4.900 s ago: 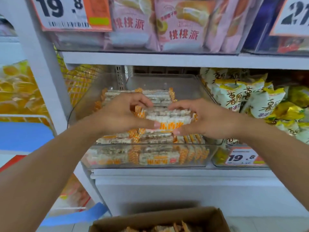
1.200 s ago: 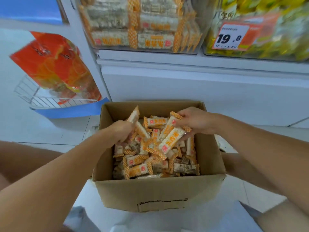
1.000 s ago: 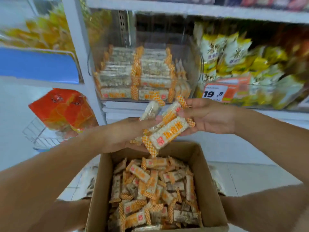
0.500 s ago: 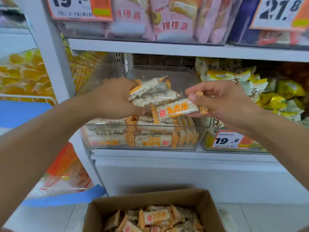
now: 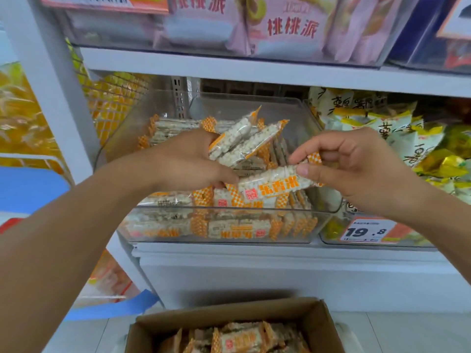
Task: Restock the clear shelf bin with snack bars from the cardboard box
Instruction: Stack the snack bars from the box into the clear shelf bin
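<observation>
Fingers of the left hand [image 5: 188, 161] held two snack bars [image 5: 242, 141]. The right hand [image 5: 356, 164] pinched one bar [image 5: 275, 184] over the clear bin [image 5: 293, 225]

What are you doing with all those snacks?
A person is filling the clear plastic shelf bin with orange-and-white wrapped puffed rice snack bars. The left hand grips a few bars over the bin, while the right hand pinches one bar by its end. The brown cardboard box below holds more bars.
</observation>
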